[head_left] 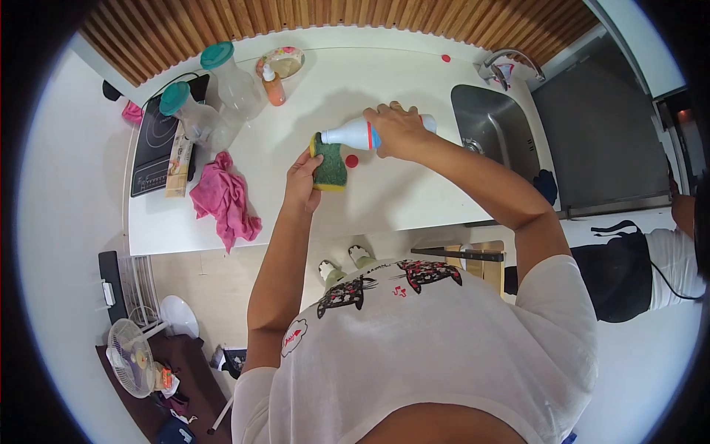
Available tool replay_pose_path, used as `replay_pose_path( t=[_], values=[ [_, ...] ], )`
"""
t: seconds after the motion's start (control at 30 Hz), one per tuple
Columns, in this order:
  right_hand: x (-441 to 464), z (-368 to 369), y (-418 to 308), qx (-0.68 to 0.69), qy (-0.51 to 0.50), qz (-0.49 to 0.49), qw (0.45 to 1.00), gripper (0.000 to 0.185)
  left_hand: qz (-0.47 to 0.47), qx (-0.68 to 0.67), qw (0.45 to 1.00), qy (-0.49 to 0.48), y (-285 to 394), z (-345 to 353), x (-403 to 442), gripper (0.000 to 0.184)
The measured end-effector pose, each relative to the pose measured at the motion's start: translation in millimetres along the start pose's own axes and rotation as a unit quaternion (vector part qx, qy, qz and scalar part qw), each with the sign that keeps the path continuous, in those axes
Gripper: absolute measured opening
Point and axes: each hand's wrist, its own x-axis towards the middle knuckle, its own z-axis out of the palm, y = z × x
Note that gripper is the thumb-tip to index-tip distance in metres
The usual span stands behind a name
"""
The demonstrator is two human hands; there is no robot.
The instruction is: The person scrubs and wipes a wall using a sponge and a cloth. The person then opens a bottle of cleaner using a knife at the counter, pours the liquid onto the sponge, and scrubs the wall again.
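My left hand [302, 177] grips a yellow and green scrub sponge [330, 167] by its left side, green face up, above the white counter. My right hand [400, 132] is wrapped round a white squeeze bottle [350, 135] with a blue and red band. The bottle is tipped sideways, its mouth at the sponge's top edge; whether liquid comes out I cannot tell. Just right of the sponge, a small red cap [352, 160] lies on the counter [399, 200].
A pink cloth [224, 198], a box [179, 161], two green-lidded pitchers [237, 85], an orange pump bottle [273, 86], a bowl [288, 68] and a black induction cooktop [157, 140] occupy the left. At right are a steel sink [503, 122] and faucet [510, 55]. Another person [629, 270] is at the right edge.
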Motion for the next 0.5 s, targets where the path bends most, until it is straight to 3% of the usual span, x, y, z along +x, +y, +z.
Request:
replay_pose_path(
  t=[0.5],
  values=[
    [-3.3, -9.7, -0.9, -0.039, -0.002, -0.016, 0.999, 0.064, 0.011, 0.025, 1.000, -0.014, -5.3, 5.2, 1.8, 0.038]
  ],
)
